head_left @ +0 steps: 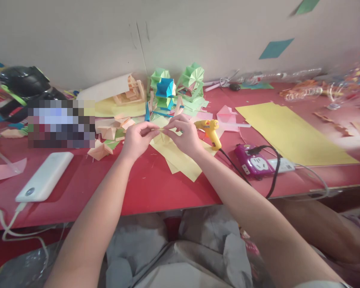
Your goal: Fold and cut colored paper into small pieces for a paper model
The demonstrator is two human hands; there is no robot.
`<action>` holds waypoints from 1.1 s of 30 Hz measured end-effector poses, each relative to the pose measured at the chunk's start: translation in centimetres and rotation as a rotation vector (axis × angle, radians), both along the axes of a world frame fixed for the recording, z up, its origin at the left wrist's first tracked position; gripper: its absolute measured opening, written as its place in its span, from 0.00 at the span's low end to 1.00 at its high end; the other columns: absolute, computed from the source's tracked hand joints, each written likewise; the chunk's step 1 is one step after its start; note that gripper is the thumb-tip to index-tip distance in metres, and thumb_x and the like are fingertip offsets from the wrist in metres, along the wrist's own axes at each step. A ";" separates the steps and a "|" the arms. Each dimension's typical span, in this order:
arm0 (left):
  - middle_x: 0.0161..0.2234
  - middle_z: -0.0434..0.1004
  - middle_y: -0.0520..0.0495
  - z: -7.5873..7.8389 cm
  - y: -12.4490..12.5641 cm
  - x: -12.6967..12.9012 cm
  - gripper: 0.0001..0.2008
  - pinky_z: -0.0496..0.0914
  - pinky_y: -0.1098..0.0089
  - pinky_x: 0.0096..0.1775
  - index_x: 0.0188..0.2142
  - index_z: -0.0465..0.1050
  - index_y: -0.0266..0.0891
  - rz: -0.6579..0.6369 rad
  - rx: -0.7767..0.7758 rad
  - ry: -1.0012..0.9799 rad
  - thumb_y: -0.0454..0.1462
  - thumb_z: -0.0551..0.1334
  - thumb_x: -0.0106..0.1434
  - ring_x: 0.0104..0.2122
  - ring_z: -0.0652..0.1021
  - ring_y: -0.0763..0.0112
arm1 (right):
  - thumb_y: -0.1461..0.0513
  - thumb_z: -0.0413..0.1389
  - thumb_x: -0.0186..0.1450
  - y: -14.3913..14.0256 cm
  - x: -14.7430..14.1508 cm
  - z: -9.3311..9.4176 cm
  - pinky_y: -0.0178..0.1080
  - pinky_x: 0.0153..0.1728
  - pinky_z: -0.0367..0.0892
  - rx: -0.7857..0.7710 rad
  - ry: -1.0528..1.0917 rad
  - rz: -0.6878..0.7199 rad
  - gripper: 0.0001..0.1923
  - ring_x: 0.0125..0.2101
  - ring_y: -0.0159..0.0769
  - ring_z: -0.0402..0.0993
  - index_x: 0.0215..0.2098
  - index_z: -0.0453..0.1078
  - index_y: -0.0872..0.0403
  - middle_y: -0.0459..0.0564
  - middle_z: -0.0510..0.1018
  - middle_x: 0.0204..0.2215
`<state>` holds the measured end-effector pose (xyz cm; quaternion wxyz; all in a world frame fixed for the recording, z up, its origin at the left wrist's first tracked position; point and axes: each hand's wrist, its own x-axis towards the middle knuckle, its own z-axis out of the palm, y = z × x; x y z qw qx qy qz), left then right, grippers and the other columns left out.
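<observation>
Between my hands is a small piece of pale yellow paper [161, 129], seen nearly edge-on. My left hand [138, 139] pinches one end, and my right hand [184, 135] pinches the other, so the fingers almost meet. Below them lie loose pale yellow paper sheets [187, 165]. A yellow glue gun [211, 132] rests just right of my right hand. Behind my hands stands a folded blue paper piece [165, 89] with green folded paper wheels [193, 76] close by. Small peach folded papers [100, 150] lie left of my left hand.
A purple power strip [254, 162] with cables sits right, before a large yellow sheet [302, 134]. A white power bank [44, 176] lies left, its cable hanging over the red table's [156, 192] front edge. Another person's limb [314, 228] shows at lower right.
</observation>
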<state>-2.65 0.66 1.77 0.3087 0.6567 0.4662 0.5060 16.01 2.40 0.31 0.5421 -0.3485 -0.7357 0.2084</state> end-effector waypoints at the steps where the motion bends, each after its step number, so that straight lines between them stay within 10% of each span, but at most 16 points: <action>1: 0.33 0.84 0.45 0.1 -0.1 0.0 0.17 0.78 0.64 0.39 0.34 0.81 0.41 0.010 0.005 -0.010 0.50 0.74 0.52 0.35 0.83 0.62 | 0.48 0.63 0.64 -0.1 0.0 0.1 0.43 0.38 0.71 -0.012 0.002 -0.001 0.15 0.38 0.38 0.72 0.31 0.77 0.50 0.51 0.76 0.37; 21: 0.29 0.84 0.48 0.3 0.0 -0.5 0.05 0.80 0.62 0.38 0.27 0.83 0.43 0.070 0.028 0.012 0.40 0.74 0.52 0.33 0.83 0.61 | 0.51 0.63 0.65 -0.1 0.1 0.0 0.48 0.45 0.73 -0.001 -0.021 0.052 0.13 0.41 0.40 0.75 0.29 0.77 0.50 0.51 0.77 0.39; 33: 0.28 0.83 0.46 0.7 -0.1 -0.7 0.23 0.79 0.65 0.34 0.40 0.80 0.40 0.000 -0.072 -0.045 0.46 0.78 0.46 0.31 0.84 0.61 | 0.55 0.63 0.64 -0.5 -0.2 -0.1 0.43 0.43 0.79 -0.196 0.080 0.163 0.13 0.42 0.37 0.79 0.44 0.74 0.51 0.52 0.80 0.43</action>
